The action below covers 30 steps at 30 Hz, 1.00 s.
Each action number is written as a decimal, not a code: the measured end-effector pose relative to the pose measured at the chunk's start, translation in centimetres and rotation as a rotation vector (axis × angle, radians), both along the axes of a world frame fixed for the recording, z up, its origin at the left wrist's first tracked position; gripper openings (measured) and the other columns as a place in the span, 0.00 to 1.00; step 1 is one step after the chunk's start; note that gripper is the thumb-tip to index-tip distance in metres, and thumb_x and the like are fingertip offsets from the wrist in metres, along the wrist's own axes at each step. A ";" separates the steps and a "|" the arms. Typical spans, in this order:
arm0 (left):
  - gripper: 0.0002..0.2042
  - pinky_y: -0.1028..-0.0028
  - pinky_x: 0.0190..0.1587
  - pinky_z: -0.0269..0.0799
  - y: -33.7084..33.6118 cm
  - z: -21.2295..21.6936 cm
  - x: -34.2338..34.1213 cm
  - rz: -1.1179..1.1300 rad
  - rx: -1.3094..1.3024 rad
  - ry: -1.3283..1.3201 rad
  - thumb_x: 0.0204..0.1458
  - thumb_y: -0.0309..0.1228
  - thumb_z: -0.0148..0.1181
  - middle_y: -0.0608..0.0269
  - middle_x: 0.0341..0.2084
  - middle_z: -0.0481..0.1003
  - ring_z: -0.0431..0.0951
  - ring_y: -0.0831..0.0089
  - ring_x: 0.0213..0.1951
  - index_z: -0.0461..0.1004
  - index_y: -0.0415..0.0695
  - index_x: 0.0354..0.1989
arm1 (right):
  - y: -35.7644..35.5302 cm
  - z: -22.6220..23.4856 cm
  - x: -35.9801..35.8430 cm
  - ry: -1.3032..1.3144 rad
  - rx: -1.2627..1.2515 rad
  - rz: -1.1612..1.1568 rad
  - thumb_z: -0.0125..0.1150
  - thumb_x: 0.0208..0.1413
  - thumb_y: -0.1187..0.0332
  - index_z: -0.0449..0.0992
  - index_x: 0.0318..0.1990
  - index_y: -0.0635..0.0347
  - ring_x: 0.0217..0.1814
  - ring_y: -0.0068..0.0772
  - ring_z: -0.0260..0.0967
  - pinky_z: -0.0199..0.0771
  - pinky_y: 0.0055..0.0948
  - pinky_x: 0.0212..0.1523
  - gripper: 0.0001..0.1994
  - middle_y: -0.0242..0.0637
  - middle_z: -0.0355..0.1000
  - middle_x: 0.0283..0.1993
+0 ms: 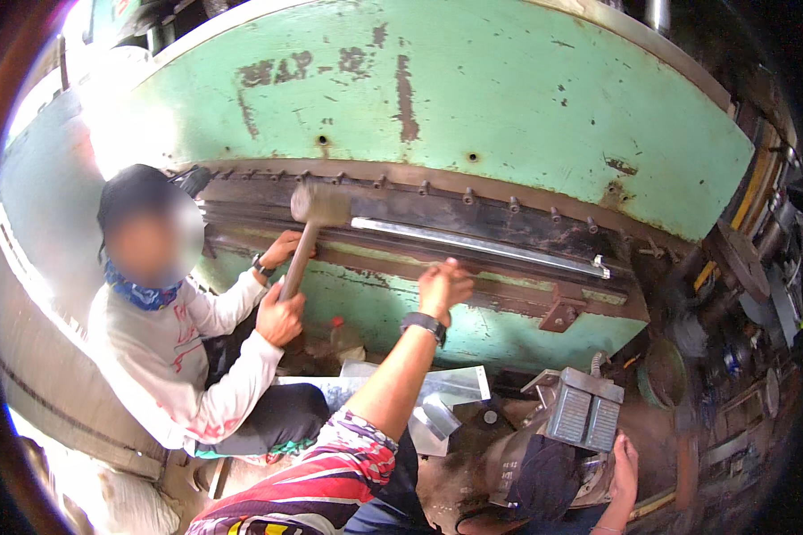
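Observation:
My left hand (pixel 444 290), with a dark watch at the wrist, is raised in front of the press brake's lower beam (pixel 366 299). Its fingers are loosely bent and somewhat apart, with nothing visible in them. Just beyond it a long, shiny metal strip (pixel 482 242) lies along the dark die bed. At the lower right my right hand (pixel 626 468) has its fingers stretched out beside a grey double foot pedal (pixel 584 410); I cannot tell whether they touch. To my left a co-worker grips a mallet (pixel 302 245), its head blurred near the strip's left end.
The co-worker's other hand (pixel 285 248) rests at the bed's edge. Above stands the machine's green upper beam (pixel 509 98), with a row of bolts below it. Sheet-metal pieces (pixel 446 397) lie on the floor between us. A rusty bracket (pixel 562 308) juts out; metal clutter fills the right side.

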<state>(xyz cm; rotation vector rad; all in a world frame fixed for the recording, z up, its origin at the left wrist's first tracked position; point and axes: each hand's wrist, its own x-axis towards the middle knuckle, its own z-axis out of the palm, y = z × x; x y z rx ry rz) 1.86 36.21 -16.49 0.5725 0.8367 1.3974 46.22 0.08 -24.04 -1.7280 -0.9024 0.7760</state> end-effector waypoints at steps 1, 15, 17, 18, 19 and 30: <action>0.15 0.51 0.51 0.82 -1.6 0.4 1.0 -0.067 0.009 0.016 0.66 0.40 0.63 0.50 0.48 0.79 0.84 0.50 0.48 0.74 0.40 0.51 | -0.1 -0.1 0.1 -0.029 0.014 -0.007 0.54 0.75 0.50 0.71 0.67 0.71 0.68 0.33 0.66 0.59 0.34 0.71 0.29 0.40 0.73 0.65; 0.12 0.64 0.43 0.80 -15.1 -11.5 1.3 -0.269 0.298 0.783 0.64 0.36 0.65 0.53 0.38 0.84 0.86 0.64 0.39 0.80 0.39 0.46 | -0.2 1.6 -1.6 -0.271 -0.163 -0.020 0.59 0.72 0.49 0.65 0.72 0.71 0.74 0.40 0.64 0.60 0.37 0.73 0.35 0.51 0.68 0.72; 0.11 0.62 0.44 0.80 -16.4 -13.0 1.6 -0.253 0.384 0.924 0.62 0.36 0.65 0.52 0.37 0.85 0.86 0.62 0.39 0.82 0.40 0.43 | -0.5 1.8 -1.6 -0.253 -0.147 0.000 0.59 0.72 0.50 0.65 0.72 0.71 0.74 0.41 0.64 0.60 0.37 0.73 0.34 0.52 0.68 0.72; 0.11 0.61 0.45 0.80 -17.1 -13.5 1.9 -0.276 0.379 0.971 0.62 0.36 0.65 0.51 0.37 0.85 0.86 0.60 0.39 0.82 0.39 0.43 | -0.6 1.6 -1.4 -0.239 -0.129 0.002 0.59 0.72 0.51 0.65 0.72 0.71 0.74 0.41 0.64 0.60 0.37 0.73 0.34 0.52 0.68 0.72; 0.12 0.61 0.46 0.80 -17.5 -13.8 2.0 -0.297 0.374 1.017 0.61 0.36 0.65 0.49 0.37 0.85 0.86 0.59 0.39 0.82 0.39 0.43 | -0.7 1.5 -1.2 -0.224 -0.112 0.005 0.59 0.72 0.51 0.65 0.72 0.71 0.73 0.41 0.65 0.61 0.38 0.73 0.33 0.52 0.68 0.72; 0.13 0.59 0.45 0.80 -17.6 -14.9 1.6 -0.312 0.459 1.071 0.62 0.38 0.64 0.48 0.36 0.85 0.86 0.54 0.40 0.81 0.40 0.45 | -1.1 0.5 -0.6 -0.169 -0.089 -0.027 0.58 0.73 0.52 0.65 0.72 0.72 0.72 0.38 0.65 0.61 0.35 0.72 0.33 0.49 0.69 0.71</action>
